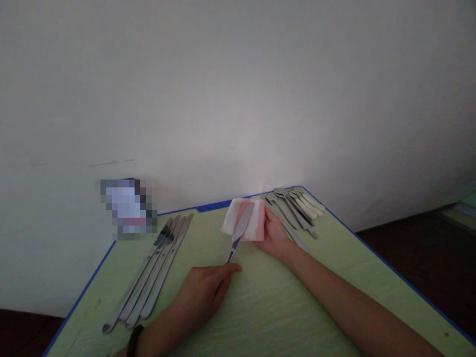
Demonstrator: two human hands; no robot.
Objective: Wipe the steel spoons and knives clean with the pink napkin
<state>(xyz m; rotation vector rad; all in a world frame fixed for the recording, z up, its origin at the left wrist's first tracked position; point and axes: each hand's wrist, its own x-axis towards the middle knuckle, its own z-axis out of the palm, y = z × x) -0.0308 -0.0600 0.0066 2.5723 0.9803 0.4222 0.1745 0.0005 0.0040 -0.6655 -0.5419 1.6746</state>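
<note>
My left hand [208, 287] is closed around the handle of a table knife [242, 224], whose blade points up and away from me. Behind the blade is a white and pink cloth [229, 216], spread out flat. My right hand [274, 235] grips this cloth by its right side, with some fingers hidden behind it. The blade lies in front of the cloth and seems to touch it. Several more table knives [159, 272] lie side by side to the left of my left hand.
Several spoons and other cutlery [288, 208] lie at the far right of the green table [267, 317], some with cream handles [308, 204]. A blurred-out, phone-like object [126, 203] stands at the far left corner. A pale wall [238, 99] rises behind the blue-edged table.
</note>
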